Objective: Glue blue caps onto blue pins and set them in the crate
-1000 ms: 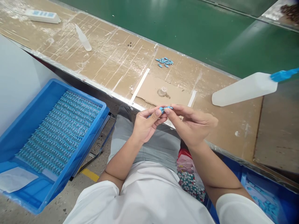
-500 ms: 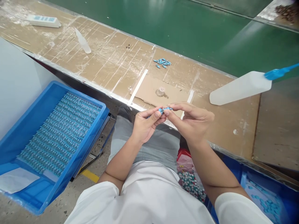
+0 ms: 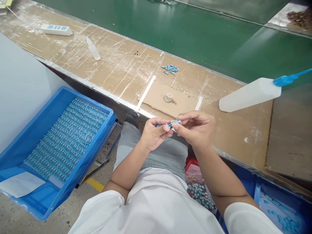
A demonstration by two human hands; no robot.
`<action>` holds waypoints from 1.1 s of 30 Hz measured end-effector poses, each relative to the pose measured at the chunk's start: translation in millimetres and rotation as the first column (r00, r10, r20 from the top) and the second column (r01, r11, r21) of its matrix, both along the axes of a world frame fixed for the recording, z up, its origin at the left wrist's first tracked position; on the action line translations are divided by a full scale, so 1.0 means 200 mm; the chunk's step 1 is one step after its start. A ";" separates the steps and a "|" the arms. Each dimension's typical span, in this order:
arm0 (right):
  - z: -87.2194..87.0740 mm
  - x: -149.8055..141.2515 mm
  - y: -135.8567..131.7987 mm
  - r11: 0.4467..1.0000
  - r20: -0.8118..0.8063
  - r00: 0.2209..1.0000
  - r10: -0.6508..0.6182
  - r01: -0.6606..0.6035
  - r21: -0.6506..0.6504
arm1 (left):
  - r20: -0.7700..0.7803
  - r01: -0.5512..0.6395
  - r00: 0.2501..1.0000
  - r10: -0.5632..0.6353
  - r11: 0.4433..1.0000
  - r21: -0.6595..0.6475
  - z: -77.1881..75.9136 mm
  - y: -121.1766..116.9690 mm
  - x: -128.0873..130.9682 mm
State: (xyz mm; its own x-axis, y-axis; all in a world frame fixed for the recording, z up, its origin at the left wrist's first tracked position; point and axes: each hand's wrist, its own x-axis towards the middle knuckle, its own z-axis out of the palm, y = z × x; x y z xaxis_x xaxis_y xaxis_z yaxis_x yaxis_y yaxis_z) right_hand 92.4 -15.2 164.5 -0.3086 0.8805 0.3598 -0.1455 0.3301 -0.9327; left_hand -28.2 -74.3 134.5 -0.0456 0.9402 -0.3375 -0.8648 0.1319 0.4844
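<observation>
Between my hands is a small blue plastic part [image 3: 173, 123], too small for its kind to show. My left hand [image 3: 155, 134] pinches its left end between thumb and fingers. From the other side, my right hand [image 3: 197, 128] closes thumb and forefinger on its right end. Both hands are over my lap at the bench's front edge. Just beyond them lies a cardboard sheet [image 3: 158, 103] with a small clear cup [image 3: 168, 97] on it, a dark wet spot beside the cup. A little pile of blue parts [image 3: 171, 69] sits farther back on the bench.
At right a white bottle [image 3: 251, 94] with a blue nozzle leans. A smaller bottle [image 3: 93, 48] and a power strip [image 3: 56, 30] lie at left. Below left, a blue tray [image 3: 112, 116] holds rows of blue parts. Another blue bin [image 3: 257, 191] is at lower right.
My hands have come slightly lower in view, and my right hand has shifted left. More of the blue part shows between the fingers, now tilted. The camera view has moved a little.
</observation>
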 end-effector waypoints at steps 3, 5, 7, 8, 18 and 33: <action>-0.01 0.00 -0.01 0.998 0.026 0.999 0.026 -0.025 -0.059 | 0.031 0.040 0.999 -0.040 0.999 0.016 0.01 -0.01 0.00; -0.02 0.01 -0.02 0.995 0.018 0.999 0.049 -0.047 -0.088 | 0.071 0.062 0.995 -0.067 0.996 0.062 0.02 -0.01 0.01; -0.02 0.01 -0.02 0.993 -0.016 0.997 0.071 -0.072 -0.092 | 0.091 0.072 0.993 -0.081 0.992 0.102 0.03 -0.02 0.02; -0.01 0.01 -0.02 0.993 -0.035 0.996 0.081 -0.084 -0.087 | 0.094 0.071 0.992 -0.082 0.991 0.113 0.03 -0.02 0.02; 0.04 0.00 -0.05 0.992 -0.045 0.994 0.102 -0.105 -0.076 | 0.086 0.046 0.995 -0.056 0.993 0.110 0.05 -0.06 0.01; 0.10 -0.01 -0.09 0.996 0.006 0.997 0.080 -0.080 0.039 | 0.055 0.124 0.990 -0.131 0.985 0.118 0.03 -0.09 0.00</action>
State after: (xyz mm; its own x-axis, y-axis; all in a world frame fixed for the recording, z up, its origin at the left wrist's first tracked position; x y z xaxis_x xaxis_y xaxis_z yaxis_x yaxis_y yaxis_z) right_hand 89.9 -32.3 184.7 -0.3794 0.8383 0.3915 -0.1688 0.3533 -0.9201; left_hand -28.1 -92.9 140.2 0.0946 0.9694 -0.2264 -0.8735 0.1900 0.4482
